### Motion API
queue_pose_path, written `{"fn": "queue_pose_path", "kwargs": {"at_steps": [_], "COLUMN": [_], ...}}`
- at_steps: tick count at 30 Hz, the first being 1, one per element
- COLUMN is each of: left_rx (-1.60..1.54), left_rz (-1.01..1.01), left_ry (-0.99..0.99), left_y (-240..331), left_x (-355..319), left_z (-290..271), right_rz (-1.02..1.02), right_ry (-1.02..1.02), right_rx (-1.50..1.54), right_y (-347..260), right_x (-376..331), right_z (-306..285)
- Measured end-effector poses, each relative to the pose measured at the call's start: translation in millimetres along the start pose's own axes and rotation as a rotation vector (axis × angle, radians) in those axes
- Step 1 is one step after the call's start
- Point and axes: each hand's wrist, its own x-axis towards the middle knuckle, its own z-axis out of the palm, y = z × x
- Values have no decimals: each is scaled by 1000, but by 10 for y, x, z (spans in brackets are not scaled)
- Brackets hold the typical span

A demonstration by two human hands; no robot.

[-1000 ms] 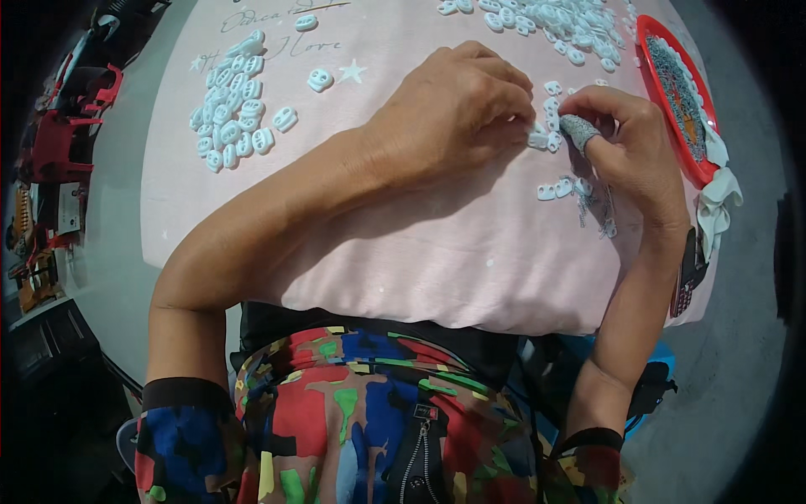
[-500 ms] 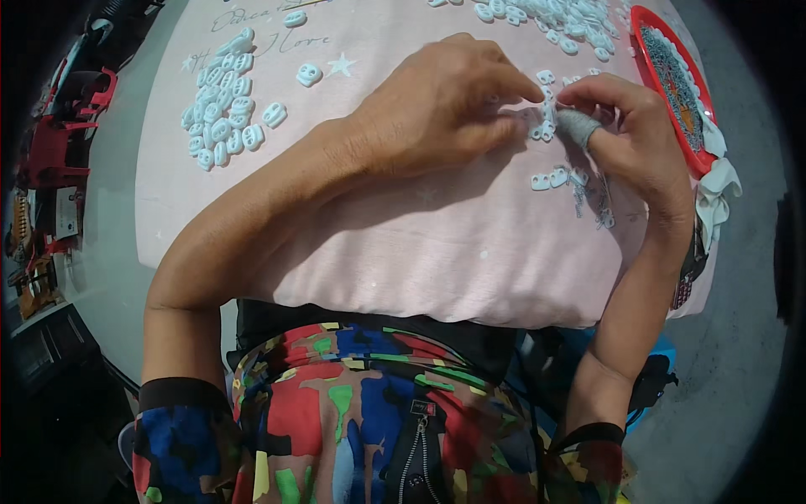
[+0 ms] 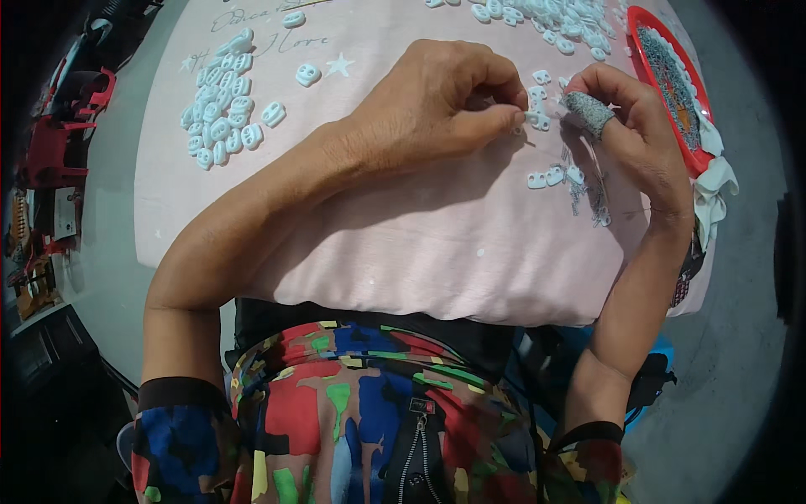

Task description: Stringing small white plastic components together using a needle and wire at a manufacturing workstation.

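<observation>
Covering the surface (image 3: 403, 252) is a pale pink cloth, the largest item in view, with a red tray (image 3: 663, 50) of small dark parts at its far right edge. Two stocks of white plastic toggles lie on the cloth: one heap (image 3: 222, 126) at far left, a looser scatter (image 3: 546, 13) along the far edge. Three more toggles (image 3: 554, 176) sit just beside a tangle of thin wire springs (image 3: 592, 197) near the right wrist.

The left hand (image 3: 437, 109) is closed narrow, thumb and forefinger pinching one white toggle (image 3: 537, 120) at centre right. The right hand (image 3: 630, 126), with a grey fabric guard (image 3: 588, 113) on one finger, is curled and meets that toggle; whether it grips a spring cannot be told.

Judged step: fitting a part into the pinched toggle. The next move calls for steady alignment and a firm press.
</observation>
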Motion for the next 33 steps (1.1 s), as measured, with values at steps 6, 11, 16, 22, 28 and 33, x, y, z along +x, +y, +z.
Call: {"fn": "queue_pose_path", "kwargs": {"at_steps": [6, 11, 16, 22, 28, 33], "left_rx": [-165, -490, -661, -811, -986, -969], "left_rz": [-98, -246, -374, -426, -449, -460], "left_ry": [12, 71, 72, 41, 72, 66], "left_y": [-29, 21, 148, 140, 178, 105], "left_x": [69, 88, 105, 103, 75, 85], "left_z": [-45, -49, -83, -103, -99, -162], "right_rz": [66, -15, -82, -152, -141, -109], "right_ry": [-73, -34, 32, 34, 64, 115], "right_rx": [319, 284, 268, 301, 321, 301], "right_y": [-56, -52, -141, -117, -77, -137], "right_x": [14, 39, 58, 75, 87, 62], "right_z": [47, 142, 184, 293, 304, 324]}}
